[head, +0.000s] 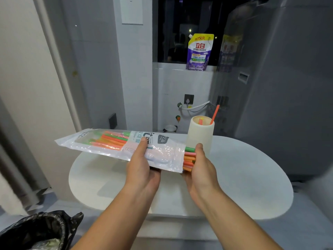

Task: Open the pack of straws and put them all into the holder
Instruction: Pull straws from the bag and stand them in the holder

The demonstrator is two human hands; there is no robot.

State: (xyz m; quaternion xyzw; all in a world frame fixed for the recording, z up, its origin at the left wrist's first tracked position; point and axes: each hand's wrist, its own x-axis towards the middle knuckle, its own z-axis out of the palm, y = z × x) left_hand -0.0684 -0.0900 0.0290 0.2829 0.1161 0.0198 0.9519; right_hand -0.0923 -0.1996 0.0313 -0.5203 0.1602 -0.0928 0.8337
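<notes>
Left hand (142,165) grips pack (115,147) — long axis sideways; right hand (201,165) clasps straws (189,158).

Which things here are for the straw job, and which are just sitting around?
For the job:
straw pack, in the left hand
straws sticking out, at the right hand
holder, orange straw inside

Just sitting around:
soap pouch on the sill
black bin bag
round table

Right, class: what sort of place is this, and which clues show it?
Probably a home laundry or utility corner: a detergent pouch on the window ledge, a wall tap with hose, and a tall grey appliance beside the round white table.
</notes>
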